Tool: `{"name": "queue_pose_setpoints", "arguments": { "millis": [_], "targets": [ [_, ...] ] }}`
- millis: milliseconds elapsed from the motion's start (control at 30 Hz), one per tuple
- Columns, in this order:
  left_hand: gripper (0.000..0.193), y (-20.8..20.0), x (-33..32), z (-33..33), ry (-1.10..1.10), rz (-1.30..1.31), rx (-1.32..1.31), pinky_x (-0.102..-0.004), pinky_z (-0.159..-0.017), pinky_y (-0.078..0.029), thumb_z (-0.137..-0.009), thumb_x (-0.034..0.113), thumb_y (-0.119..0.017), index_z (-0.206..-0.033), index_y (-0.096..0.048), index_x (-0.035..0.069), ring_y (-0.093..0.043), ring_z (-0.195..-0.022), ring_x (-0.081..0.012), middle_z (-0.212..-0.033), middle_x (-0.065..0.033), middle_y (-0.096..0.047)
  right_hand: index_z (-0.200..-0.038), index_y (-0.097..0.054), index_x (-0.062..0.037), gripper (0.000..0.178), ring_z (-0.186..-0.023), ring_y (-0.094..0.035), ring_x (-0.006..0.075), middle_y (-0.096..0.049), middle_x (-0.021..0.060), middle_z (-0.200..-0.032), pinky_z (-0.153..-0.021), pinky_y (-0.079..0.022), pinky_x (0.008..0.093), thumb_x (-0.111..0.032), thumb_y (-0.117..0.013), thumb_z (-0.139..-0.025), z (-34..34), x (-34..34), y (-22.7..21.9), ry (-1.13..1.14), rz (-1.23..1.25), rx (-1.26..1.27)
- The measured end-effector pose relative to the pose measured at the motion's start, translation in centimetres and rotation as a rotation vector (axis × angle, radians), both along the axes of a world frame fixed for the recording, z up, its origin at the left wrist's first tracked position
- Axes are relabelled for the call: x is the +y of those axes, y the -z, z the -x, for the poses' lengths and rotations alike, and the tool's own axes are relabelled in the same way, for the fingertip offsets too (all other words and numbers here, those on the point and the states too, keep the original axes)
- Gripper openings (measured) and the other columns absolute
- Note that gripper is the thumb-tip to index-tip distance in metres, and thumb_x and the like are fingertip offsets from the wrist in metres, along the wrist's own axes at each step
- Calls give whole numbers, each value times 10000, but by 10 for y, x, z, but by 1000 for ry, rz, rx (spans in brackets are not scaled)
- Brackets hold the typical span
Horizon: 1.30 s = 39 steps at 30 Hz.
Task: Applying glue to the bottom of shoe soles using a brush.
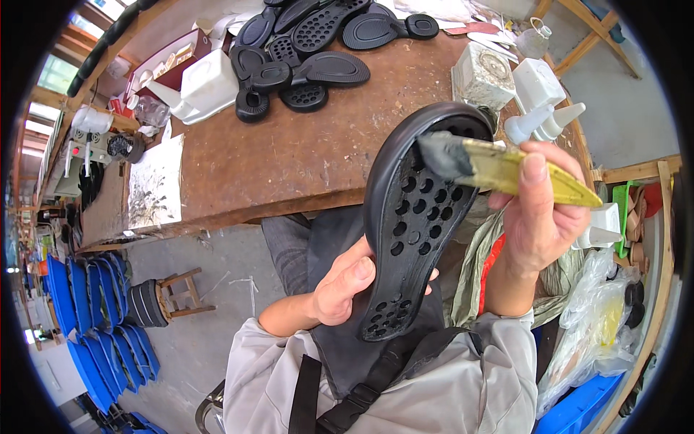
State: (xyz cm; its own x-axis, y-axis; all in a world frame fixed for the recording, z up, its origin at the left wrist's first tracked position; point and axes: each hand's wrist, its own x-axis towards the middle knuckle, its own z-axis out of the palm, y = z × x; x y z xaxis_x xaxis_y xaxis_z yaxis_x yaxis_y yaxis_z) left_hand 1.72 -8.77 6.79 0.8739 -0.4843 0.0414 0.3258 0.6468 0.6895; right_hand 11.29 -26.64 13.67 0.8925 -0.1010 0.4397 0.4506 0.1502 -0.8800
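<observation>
My left hand [343,288] grips a black shoe sole [403,283] by its narrow middle edge, thumb on the near side. The sole is held up above my lap, tilted, its face with rows of round holes toward me. My right hand [543,213] is closed round the yellow handle of a flat brush [506,168]. The brush's dark, coated bristles lie over the wide upper end of the sole, near its rim; whether they touch it I cannot tell. Beyond, a pile of black soles [329,69] lies on the brown worktable [289,155].
A white jug-like container [210,87] and a sheet of stained paper [157,181] are at the table's left. On its right stand a grimy square container [483,76] and white nozzled bottles [538,87]. Blue racks [87,296] and a stool [181,293] stand left on the floor.
</observation>
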Motion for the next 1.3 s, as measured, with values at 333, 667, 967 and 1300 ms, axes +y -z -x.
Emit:
{"name": "queue_pose_setpoints", "arguments": {
  "millis": [333, 667, 967, 1300],
  "targets": [
    [723, -19, 6, 0, -91, -53, 21, -458, -913, -458, -884, 480, -451, -1350, -246, -33, -562, -1061, -329, -1237, -247, -483, -905, -605, 70, 173, -485, -552, 134, -614, 98, -647, -455, -423, 230, 39, -662, -744, 40, 2, 6, -270, 238, -214],
    [652, -26, 7, 2, -244, -34, 29, -421, -862, -489, -910, 473, -374, -1347, -257, 4, -610, -966, -327, -1162, -280, -528, -872, -594, 117, 218, -394, -516, 162, -579, 115, -576, -375, -405, 253, 44, -684, -687, 59, 6, 20, -367, 220, -443],
    [595, -23, 5, -4, -386, 1, -10, -415, -839, -503, -939, 445, -309, -1313, -308, -18, -620, -930, -331, -1140, -295, -534, -875, -598, 108, 232, -417, -538, 168, -587, 124, -592, -393, -446, 269, 34, -701, -681, 79, 6, 21, -392, 272, -414],
    [495, -25, 6, -9, -268, 60, 127, -405, -778, -540, -949, 368, -289, -1253, -373, -14, -638, -878, -331, -1078, -283, -568, -838, -614, 92, 225, -434, -571, 189, -595, 107, -594, -379, -433, 265, 31, -723, -651, 65, 7, 2, -644, 387, -499]
  ]
}}
